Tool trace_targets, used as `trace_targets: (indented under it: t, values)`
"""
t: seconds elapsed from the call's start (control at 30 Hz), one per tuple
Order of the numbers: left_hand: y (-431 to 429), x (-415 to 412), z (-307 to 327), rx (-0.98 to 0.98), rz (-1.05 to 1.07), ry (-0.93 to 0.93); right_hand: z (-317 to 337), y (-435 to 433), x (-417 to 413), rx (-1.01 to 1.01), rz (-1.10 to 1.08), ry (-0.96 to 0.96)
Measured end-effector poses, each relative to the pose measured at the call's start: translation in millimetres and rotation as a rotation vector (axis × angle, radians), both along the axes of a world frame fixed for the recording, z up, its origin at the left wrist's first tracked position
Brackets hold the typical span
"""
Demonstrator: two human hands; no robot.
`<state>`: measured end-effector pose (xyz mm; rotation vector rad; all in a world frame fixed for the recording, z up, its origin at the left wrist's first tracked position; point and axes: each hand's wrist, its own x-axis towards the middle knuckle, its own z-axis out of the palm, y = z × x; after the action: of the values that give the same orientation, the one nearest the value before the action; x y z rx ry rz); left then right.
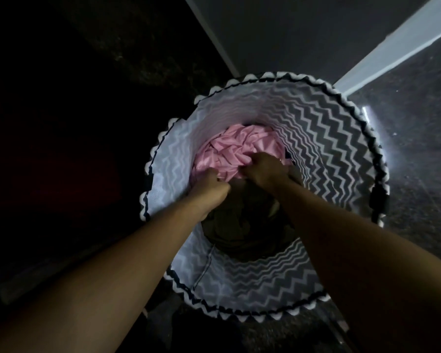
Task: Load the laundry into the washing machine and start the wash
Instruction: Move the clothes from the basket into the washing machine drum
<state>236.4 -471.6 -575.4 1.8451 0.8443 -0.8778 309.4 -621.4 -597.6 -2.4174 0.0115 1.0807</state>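
Both hands reach down into the zigzag-patterned laundry basket (329,138): the left hand (210,180) has its fingers curled into the near left edge of the pink cloth (242,146), and the right hand (264,168) grips a bunch of the same cloth at its near right edge. That pink cloth lies crumpled toward the far side of the basket, just beyond the knuckles, while a dark garment (245,225) sits nearer, under the forearms.

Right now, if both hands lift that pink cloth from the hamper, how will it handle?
Probably floppy: the pink cloth lies crumpled in folds, so it should drape from the left hand and right hand. Likely light: it looks thin. It may snag the dark garment beside it in the hamper.
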Motion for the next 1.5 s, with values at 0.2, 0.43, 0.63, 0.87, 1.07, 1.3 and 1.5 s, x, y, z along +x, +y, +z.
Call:
trace_targets:
  t: [0.2,0.43,0.63,0.87,1.07,1.3,1.5]
  values:
    - [6.4,-6.5,38.6,0.02,0.193,-0.174,80.2,-7.8,-22.0,0.445,-0.749,0.191]
    - [-0.1,-11.2,97.4,0.196,-0.13,-0.161,190.2,-17.7,-31.9,1.013,-1.243,0.403]
    - [-9.3,-12.3,151.4,0.053,-0.135,-0.282,254.9,-26.2,-38.2,1.27,-1.273,0.443]
    - [-10.6,-21.7,226.7,-0.091,0.064,-0.281,308.8,-65.2,-56.4,0.804,-0.897,0.1]
    - [-6.7,-27.1,325.2,-0.205,0.278,-0.398,351.0,-110.2,-102.9,0.238,-0.311,-0.092]
    - [-27.7,-46.1,458.3,-0.266,0.198,-0.46,448.5,-96.3,-127.1,0.373,-0.067,-0.134]
    - [-52.7,-48.6,545.5,-0.486,0.203,-0.418,485.7,-74.9,-120.2,0.365,-0.045,-0.31]
